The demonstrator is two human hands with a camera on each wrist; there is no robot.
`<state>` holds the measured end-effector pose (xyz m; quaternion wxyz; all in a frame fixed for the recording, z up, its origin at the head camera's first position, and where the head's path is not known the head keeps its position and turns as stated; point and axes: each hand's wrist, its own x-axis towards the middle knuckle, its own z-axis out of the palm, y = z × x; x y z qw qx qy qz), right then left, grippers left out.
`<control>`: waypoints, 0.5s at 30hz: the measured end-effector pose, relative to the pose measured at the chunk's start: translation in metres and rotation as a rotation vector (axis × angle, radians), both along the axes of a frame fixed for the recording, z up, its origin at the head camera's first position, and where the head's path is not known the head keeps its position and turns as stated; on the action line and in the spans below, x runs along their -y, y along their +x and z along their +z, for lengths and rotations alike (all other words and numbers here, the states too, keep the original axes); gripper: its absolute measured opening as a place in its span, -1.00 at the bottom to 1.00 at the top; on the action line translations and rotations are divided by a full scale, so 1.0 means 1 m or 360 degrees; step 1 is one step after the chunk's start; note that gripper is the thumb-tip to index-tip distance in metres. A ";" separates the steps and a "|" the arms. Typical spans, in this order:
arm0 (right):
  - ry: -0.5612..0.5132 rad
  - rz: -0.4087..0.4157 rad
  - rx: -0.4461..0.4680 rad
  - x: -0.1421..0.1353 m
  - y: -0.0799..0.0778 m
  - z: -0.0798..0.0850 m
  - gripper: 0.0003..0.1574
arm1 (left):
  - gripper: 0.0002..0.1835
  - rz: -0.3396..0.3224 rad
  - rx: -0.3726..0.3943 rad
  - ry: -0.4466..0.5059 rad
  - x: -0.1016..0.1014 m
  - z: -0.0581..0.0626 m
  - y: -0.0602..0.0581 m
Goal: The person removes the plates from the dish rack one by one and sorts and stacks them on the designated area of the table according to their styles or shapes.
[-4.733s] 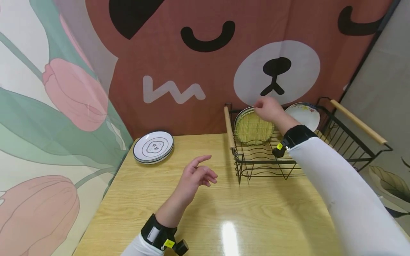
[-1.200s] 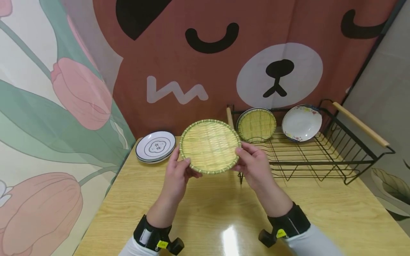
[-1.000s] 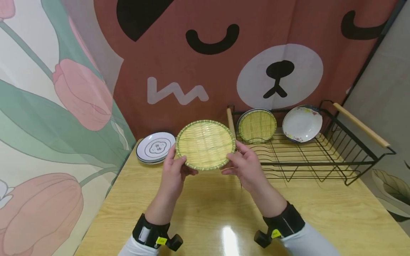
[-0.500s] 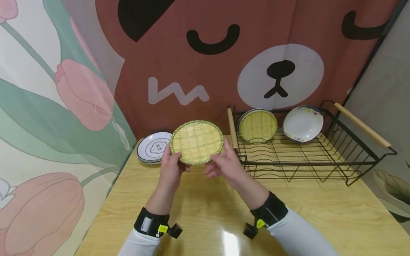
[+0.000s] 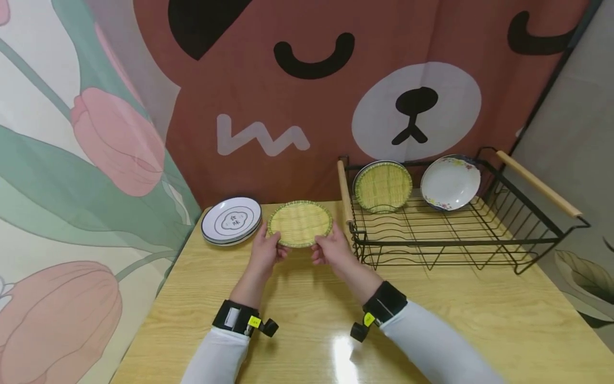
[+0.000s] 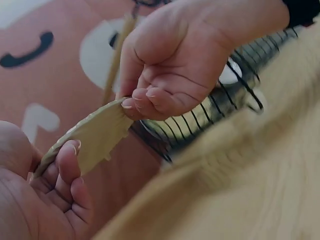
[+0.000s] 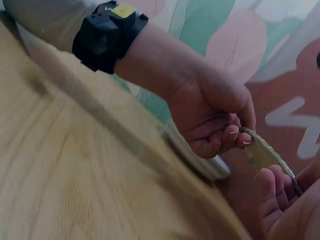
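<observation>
A round woven bamboo tray (image 5: 299, 221) with a bound rim is held between both hands, low over the back of the table and tilted. My left hand (image 5: 265, 249) pinches its left edge, thumb on top and fingers beneath. At the opposite edge my right hand (image 5: 334, 248) grips the rim the same way. Both wrist views show the tray edge-on, with fingers curled under it; the left wrist view catches the tray (image 6: 95, 135) from below. Just left of it lies a stack of white plates (image 5: 232, 220) with dark rims.
A black wire dish rack (image 5: 455, 243) with wooden handles stands at the right. In it a second woven tray (image 5: 384, 186) leans before a plate, and a flower-edged white bowl (image 5: 451, 184) stands beside. The wooden table (image 5: 307, 314) meets a bear-print curtain (image 5: 259, 176) behind.
Earlier my right hand was at the rack and my left was unladen. Since then both hands have held the woven tray, moving it left, then lowering it toward the table and tilting it flatter.
</observation>
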<state>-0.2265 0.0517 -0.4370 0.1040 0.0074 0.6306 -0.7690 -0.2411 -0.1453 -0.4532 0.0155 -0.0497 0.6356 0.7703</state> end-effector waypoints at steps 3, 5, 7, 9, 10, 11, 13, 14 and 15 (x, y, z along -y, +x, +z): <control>0.0038 -0.0089 0.0098 0.001 -0.013 -0.019 0.06 | -0.31 -0.0018 0.0118 -0.0056 -0.004 -0.015 -0.012; 0.0065 -0.0157 0.0164 0.002 -0.021 -0.030 0.11 | -0.29 -0.0024 0.0177 -0.0094 -0.008 -0.022 -0.019; 0.0082 -0.0211 0.0204 0.002 -0.029 -0.040 0.10 | -0.29 -0.0027 0.0222 -0.0127 -0.011 -0.028 -0.025; 0.0101 -0.0260 0.0228 0.003 -0.033 -0.047 0.07 | -0.29 -0.0037 0.0242 -0.0151 -0.014 -0.033 -0.031; 0.0108 -0.0277 0.0233 0.002 -0.035 -0.049 0.03 | -0.28 -0.0044 0.0249 -0.0165 -0.015 -0.035 -0.034; 0.0111 -0.0290 0.0233 0.002 -0.037 -0.051 -0.02 | -0.27 -0.0051 0.0254 -0.0179 -0.016 -0.037 -0.037; 0.0104 -0.0315 0.0236 0.001 -0.040 -0.052 -0.10 | -0.23 -0.0067 0.0269 -0.0212 -0.018 -0.041 -0.043; 0.0100 -0.0323 0.0233 0.000 -0.041 -0.052 -0.15 | -0.22 -0.0074 0.0272 -0.0225 -0.019 -0.042 -0.045; 0.0091 -0.0326 0.0230 -0.001 -0.042 -0.053 -0.19 | -0.21 -0.0078 0.0280 -0.0239 -0.020 -0.044 -0.048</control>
